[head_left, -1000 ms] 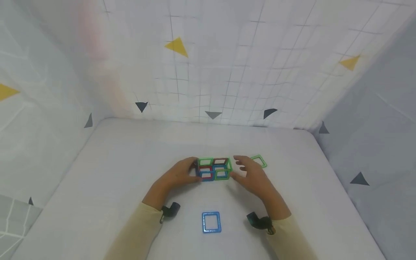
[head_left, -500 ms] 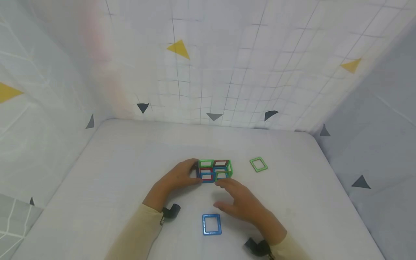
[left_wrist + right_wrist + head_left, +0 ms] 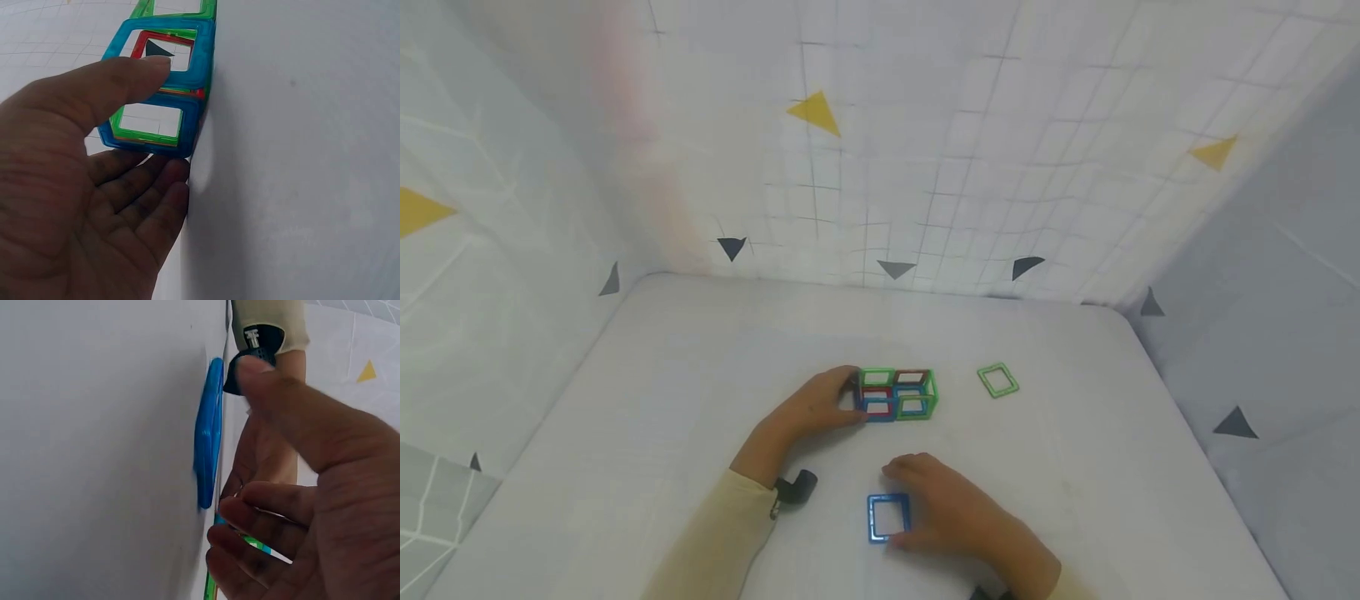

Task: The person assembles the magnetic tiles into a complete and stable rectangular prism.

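Observation:
A small open-topped box of square magnetic tiles (image 3: 896, 408), with green, blue and red frames, stands mid-table. My left hand (image 3: 808, 408) holds its left end. In the left wrist view the thumb lies over a blue tile (image 3: 203, 56) on the front face, the fingers curling at the end face. Nearer to me a single blue magnetic tile (image 3: 872, 518) lies on the table. Over its right side is my right hand (image 3: 955, 508), thumb at the near edge and fingers spread beyond the far one. The right wrist view shows this blue tile edge-on, between thumb and fingers.
A loose green magnetic tile (image 3: 1006, 392) lies flat to the right of the box. White cloth covers the table (image 3: 1112, 467), and patterned fabric walls (image 3: 895, 167) rise behind it and at both sides.
My right hand has moved from the box's right end toward me, to the loose blue tile. That uncovers the green tile. The left hand keeps its hold on the box.

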Motion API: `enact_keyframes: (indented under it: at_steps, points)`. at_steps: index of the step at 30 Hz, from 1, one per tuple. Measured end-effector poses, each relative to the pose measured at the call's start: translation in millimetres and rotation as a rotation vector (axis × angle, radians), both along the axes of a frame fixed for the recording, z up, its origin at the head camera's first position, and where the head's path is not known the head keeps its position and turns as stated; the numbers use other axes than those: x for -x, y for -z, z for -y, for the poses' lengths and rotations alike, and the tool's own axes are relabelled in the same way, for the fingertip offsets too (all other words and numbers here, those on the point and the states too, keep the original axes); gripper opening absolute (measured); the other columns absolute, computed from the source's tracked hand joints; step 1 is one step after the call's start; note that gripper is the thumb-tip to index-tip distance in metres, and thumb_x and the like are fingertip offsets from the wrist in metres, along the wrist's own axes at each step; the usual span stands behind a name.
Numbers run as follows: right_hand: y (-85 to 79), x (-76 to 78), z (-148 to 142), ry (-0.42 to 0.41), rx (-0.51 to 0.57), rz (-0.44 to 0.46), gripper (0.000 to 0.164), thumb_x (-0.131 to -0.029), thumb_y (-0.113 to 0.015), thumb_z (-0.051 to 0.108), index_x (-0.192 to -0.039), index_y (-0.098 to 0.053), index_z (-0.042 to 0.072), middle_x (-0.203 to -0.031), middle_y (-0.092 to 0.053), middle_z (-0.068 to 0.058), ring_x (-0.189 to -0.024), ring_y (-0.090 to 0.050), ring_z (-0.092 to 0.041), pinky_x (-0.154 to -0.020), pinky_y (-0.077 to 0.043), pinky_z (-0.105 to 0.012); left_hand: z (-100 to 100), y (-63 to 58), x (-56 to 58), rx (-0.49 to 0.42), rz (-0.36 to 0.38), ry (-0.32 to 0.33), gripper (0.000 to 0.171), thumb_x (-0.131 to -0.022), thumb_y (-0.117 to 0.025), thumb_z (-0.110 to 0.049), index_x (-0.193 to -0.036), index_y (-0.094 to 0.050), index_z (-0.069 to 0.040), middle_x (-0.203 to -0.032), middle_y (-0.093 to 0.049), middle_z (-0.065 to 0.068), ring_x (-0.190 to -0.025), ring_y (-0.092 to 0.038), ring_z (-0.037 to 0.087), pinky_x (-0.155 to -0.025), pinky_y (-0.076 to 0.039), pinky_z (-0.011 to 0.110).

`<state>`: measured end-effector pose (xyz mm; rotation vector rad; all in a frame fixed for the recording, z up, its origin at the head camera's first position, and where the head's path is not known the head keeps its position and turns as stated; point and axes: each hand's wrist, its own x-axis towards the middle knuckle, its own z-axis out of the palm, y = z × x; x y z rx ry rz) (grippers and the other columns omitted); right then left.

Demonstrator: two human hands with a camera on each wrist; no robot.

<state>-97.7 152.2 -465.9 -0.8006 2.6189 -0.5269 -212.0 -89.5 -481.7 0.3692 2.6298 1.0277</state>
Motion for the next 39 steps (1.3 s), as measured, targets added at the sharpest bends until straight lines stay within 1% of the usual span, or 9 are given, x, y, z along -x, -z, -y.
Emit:
enact_keyframes:
  at_steps: [2,9,15,19,23,27,33,39]
  points:
    - [3.1,-1.6,0.2,-0.013,-0.001,-0.001,0.080,-0.073,-0.078,0.064,-0.141,-0.054,0.027,-0.143,-0.053,0.009,-0.134,-0.049,-0.016,-0.110,-0.045,-0.042,-0.1,-0.6,-0.5,0.000,0.002,0.001,0.082,-0.080,-0.082,-0.038,-0.149,-0.045,-0.014,-0.142,-0.057,0.002,-0.138,-0.047,0.023,-0.116,-0.038,0.045]
    - [6.9,-1.8,-1.1,-0.084,-0.007,-0.059,0.068,-0.078,-0.079,0.054,-0.137,-0.058,0.027,-0.137,-0.058,0.010,-0.130,-0.052,-0.014,-0.109,-0.046,-0.039,-0.9,2.0,1.2,0.005,-0.003,0.004,0.086,-0.077,-0.084,-0.039,-0.149,-0.044,-0.015,-0.142,-0.057,0.002,-0.138,-0.047,0.023,-0.116,-0.037,0.045]
    - [5.6,-2.2,0.6,-0.104,-0.019,-0.060,0.059,-0.080,-0.079,0.050,-0.133,-0.061,0.030,-0.130,-0.062,0.013,-0.124,-0.057,-0.011,-0.104,-0.051,-0.037,-2.4,3.5,1.5,0.001,-0.006,-0.003,0.087,-0.075,-0.086,-0.036,-0.148,-0.044,-0.014,-0.143,-0.056,0.003,-0.138,-0.047,0.024,-0.117,-0.036,0.045]
    - [4.9,-2.3,0.4,-0.114,-0.005,-0.066,0.057,-0.081,-0.079,0.048,-0.132,-0.062,0.028,-0.128,-0.063,0.013,-0.122,-0.058,-0.011,-0.103,-0.051,-0.036,-3.5,3.9,0.9,0.017,-0.017,-0.007,0.086,-0.076,-0.086,-0.034,-0.148,-0.045,-0.013,-0.143,-0.056,0.003,-0.138,-0.047,0.024,-0.117,-0.036,0.044]
    - [5.2,-2.1,-0.5,-0.119,0.013,-0.070,0.056,-0.081,-0.079,0.047,-0.131,-0.062,0.027,-0.128,-0.063,0.013,-0.121,-0.058,-0.011,-0.103,-0.051,-0.035,-3.7,2.9,0.4,0.018,-0.010,-0.008,0.086,-0.076,-0.086,-0.033,-0.148,-0.044,-0.012,-0.143,-0.056,0.004,-0.138,-0.047,0.025,-0.117,-0.036,0.044]
    - [3.2,-0.3,-1.4,-0.112,0.018,-0.101,0.056,-0.081,-0.079,0.047,-0.130,-0.063,0.024,-0.128,-0.063,0.011,-0.122,-0.058,-0.013,-0.104,-0.051,-0.037,-3.5,3.9,1.0,0.022,-0.008,-0.006,0.086,-0.076,-0.086,-0.034,-0.148,-0.044,-0.012,-0.145,-0.055,0.004,-0.138,-0.047,0.024,-0.117,-0.036,0.044]
    - [-2.0,8.7,-6.0,-0.076,0.052,-0.179,0.054,-0.081,-0.079,0.046,-0.127,-0.066,0.021,-0.127,-0.064,0.008,-0.122,-0.058,-0.014,-0.104,-0.050,-0.036,-3.1,5.3,1.8,0.028,-0.011,0.001,0.085,-0.077,-0.085,-0.034,-0.149,-0.044,-0.013,-0.146,-0.054,0.004,-0.139,-0.046,0.023,-0.117,-0.036,0.043]
    - [-11.3,21.4,-10.2,-0.009,0.068,-0.215,0.057,-0.081,-0.080,0.046,-0.130,-0.064,0.021,-0.128,-0.064,0.008,-0.121,-0.058,-0.013,-0.103,-0.052,-0.037,-3.7,2.4,0.1,0.040,0.005,-0.007,0.085,-0.078,-0.085,-0.034,-0.149,-0.043,-0.014,-0.147,-0.053,0.002,-0.140,-0.044,0.022,-0.117,-0.036,0.043]
